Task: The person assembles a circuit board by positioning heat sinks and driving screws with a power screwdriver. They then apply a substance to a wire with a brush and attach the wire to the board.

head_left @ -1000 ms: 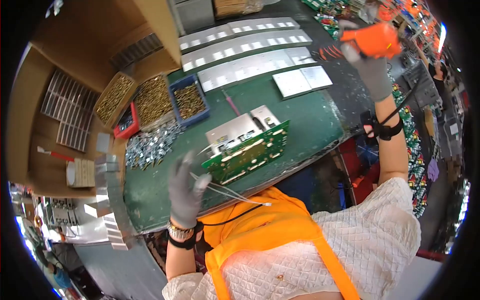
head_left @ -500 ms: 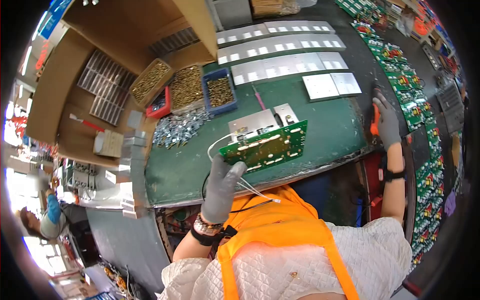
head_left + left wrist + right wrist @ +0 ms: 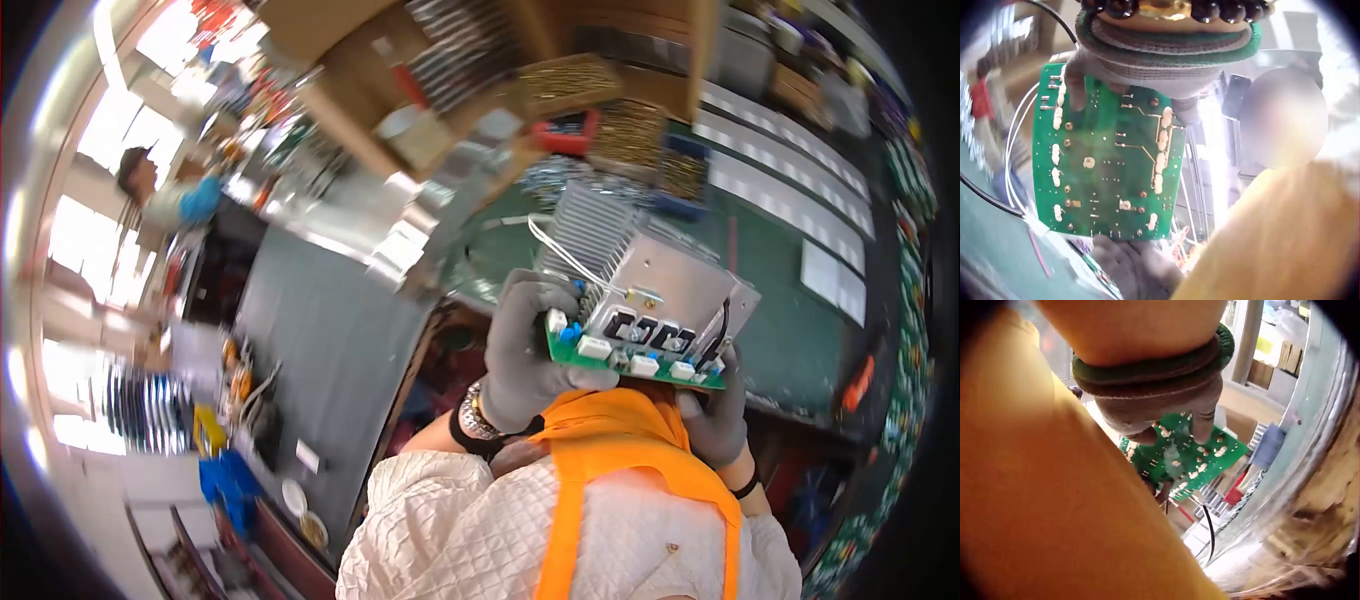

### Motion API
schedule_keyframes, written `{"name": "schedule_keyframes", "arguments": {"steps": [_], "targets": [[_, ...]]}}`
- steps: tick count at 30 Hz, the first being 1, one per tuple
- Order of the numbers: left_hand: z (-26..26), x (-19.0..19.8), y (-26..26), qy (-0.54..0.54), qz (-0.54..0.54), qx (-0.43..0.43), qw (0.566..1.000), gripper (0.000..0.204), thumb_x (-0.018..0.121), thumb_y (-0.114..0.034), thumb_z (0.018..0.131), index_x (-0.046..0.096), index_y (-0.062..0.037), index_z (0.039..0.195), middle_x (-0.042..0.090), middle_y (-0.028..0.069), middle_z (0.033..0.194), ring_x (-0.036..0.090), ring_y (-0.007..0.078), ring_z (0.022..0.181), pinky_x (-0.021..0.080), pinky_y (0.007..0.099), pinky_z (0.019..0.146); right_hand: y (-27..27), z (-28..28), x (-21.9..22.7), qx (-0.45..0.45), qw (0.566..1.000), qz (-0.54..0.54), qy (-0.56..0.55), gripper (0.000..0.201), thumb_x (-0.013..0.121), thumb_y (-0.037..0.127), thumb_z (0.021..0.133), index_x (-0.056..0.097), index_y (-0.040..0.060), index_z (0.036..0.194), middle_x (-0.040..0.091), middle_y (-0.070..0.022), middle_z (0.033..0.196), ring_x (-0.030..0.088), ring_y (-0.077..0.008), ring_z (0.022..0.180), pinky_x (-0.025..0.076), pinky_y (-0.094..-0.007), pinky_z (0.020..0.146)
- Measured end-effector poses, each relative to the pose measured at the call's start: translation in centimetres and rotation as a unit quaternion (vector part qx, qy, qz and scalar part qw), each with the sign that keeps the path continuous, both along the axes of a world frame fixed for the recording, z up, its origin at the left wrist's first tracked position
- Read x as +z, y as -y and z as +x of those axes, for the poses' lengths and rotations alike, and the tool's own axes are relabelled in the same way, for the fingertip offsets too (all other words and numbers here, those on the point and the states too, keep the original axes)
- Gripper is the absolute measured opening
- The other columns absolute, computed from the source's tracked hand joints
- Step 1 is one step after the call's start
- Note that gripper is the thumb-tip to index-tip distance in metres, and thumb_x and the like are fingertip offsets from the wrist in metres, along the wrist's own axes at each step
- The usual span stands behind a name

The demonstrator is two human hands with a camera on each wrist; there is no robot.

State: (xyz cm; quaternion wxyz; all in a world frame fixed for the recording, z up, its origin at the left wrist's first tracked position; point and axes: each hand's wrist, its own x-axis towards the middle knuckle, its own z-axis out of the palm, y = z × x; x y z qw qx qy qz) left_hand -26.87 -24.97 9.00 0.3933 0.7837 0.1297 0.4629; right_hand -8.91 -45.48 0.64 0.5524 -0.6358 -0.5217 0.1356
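Note:
Both gloved hands hold a green circuit board point(image 3: 640, 367) up in front of the orange apron. On the board stand a finned metal heat sink point(image 3: 590, 222) and a flat metal plate point(image 3: 665, 275), with white connectors along the near edge. Two white wires point(image 3: 560, 250) loop over it from the left. My left hand point(image 3: 525, 350) grips the board's left end, thumb along the near edge. At the opposite end my right hand point(image 3: 718, 415) grips it. The left wrist view shows the soldered underside point(image 3: 1107, 156), with fingers of both gloves at opposite edges.
An orange power screwdriver point(image 3: 858, 383) lies at the bench's right side. Behind the board are a blue bin point(image 3: 685, 172), a red bin point(image 3: 565, 135) and a box of brass screws point(image 3: 628, 138). Rows of metal plates point(image 3: 790, 185) line the back right. Another person point(image 3: 165, 190) is far left.
My right hand has put the orange screwdriver down on the right and come over to the board. The board has been lifted off the bench and turned. The head view has swung left.

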Motion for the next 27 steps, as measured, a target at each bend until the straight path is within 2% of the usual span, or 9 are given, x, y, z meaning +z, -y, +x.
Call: {"name": "schedule_keyframes", "arguments": {"steps": [2,4,6,10,12,17,21,23,27], "targets": [[-4.2,3.3,-0.7,-0.015,0.118,0.078,0.990,0.070,0.090,-0.049,0.059,0.055,-0.0022,0.098,0.056,0.0104,0.094,0.054,0.0231,0.085,0.046,0.0325,0.076,-3.1,-0.6,1.9,0.047,0.994,-0.008,0.094,0.068,0.064,-0.001,0.079,0.035,-0.0025,0.140,0.047,-0.0222,0.130,0.053,-0.0371,0.115,0.046,-0.0425,0.096],[-8.1,5.3,-0.8,-0.035,0.215,0.205,0.954,0.068,0.089,-0.049,0.062,0.055,-0.0024,0.098,0.059,0.0122,0.094,0.056,0.0253,0.086,0.047,0.0371,0.077,-6.3,-1.7,2.9,0.117,0.992,-0.042,-0.010,0.064,0.061,-0.004,0.080,0.037,-0.0026,0.140,0.047,-0.0207,0.130,0.055,-0.0313,0.114,0.049,-0.0377,0.093],[-12.4,7.2,-2.4,-0.084,0.309,0.298,0.899,0.063,0.088,-0.044,0.064,0.055,-0.0021,0.098,0.059,0.0114,0.093,0.056,0.0260,0.085,0.048,0.0371,0.076,-8.2,-2.0,2.7,0.137,0.990,-0.040,-0.007,0.060,0.060,-0.006,0.081,0.041,-0.0013,0.137,0.048,-0.0187,0.129,0.057,-0.0271,0.111,0.050,-0.0342,0.092],[-20.2,8.4,-9.2,-0.180,0.347,0.485,0.783,0.058,0.089,-0.032,0.063,0.052,-0.0045,0.098,0.052,0.0101,0.094,0.054,0.0273,0.087,0.045,0.0366,0.079,-10.0,-1.8,0.1,0.127,0.988,-0.090,0.013,0.055,0.060,-0.003,0.082,0.045,0.0010,0.135,0.048,-0.0172,0.129,0.057,-0.0265,0.109,0.049,-0.0344,0.092],[-23.8,8.0,-15.1,-0.193,0.344,0.503,0.769,0.057,0.089,-0.023,0.060,0.053,-0.0058,0.100,0.052,0.0109,0.094,0.053,0.0294,0.089,0.045,0.0384,0.079,-10.4,-1.8,-1.2,0.109,0.988,-0.111,0.016,0.053,0.060,-0.002,0.083,0.047,0.0017,0.134,0.048,-0.0167,0.129,0.057,-0.0263,0.108,0.049,-0.0343,0.093],[-31.9,4.2,-31.7,-0.308,0.321,0.528,0.723,0.061,0.089,-0.030,0.058,0.056,-0.0045,0.102,0.057,0.0158,0.104,0.056,0.0354,0.095,0.048,0.0449,0.083,-10.1,-2.1,-4.0,0.043,0.987,-0.147,0.052,0.052,0.056,-0.006,0.080,0.049,0.0022,0.130,0.048,-0.0137,0.127,0.054,-0.0248,0.105,0.046,-0.0326,0.093],[-32.8,1.9,-40.9,-0.401,0.214,0.538,0.709,0.060,0.089,-0.030,0.057,0.059,-0.0065,0.103,0.057,0.0175,0.113,0.053,0.0355,0.107,0.045,0.0440,0.095,-10.6,-2.9,-3.9,0.006,0.986,-0.135,0.101,0.044,0.057,-0.005,0.078,0.053,0.0023,0.121,0.051,-0.0157,0.120,0.054,-0.0268,0.096,0.046,-0.0347,0.088],[-32.4,0.7,-43.2,-0.460,0.181,0.539,0.682,0.066,0.089,-0.029,0.054,0.059,-0.0083,0.109,0.057,0.0184,0.116,0.054,0.0367,0.110,0.046,0.0434,0.096,-10.7,-2.9,-3.8,0.000,0.983,-0.132,0.128,0.040,0.058,-0.004,0.078,0.054,0.0024,0.118,0.053,-0.0168,0.117,0.054,-0.0296,0.093,0.047,-0.0364,0.086],[-32.2,-1.0,-45.7,-0.492,0.151,0.507,0.692,0.066,0.086,-0.024,0.060,0.055,-0.0099,0.117,0.058,0.0184,0.114,0.056,0.0357,0.110,0.047,0.0416,0.095,-10.8,-3.0,-3.9,-0.013,0.981,-0.145,0.126,0.037,0.057,-0.004,0.077,0.056,0.0026,0.113,0.055,-0.0171,0.114,0.056,-0.0321,0.096,0.048,-0.0373,0.087]]}}
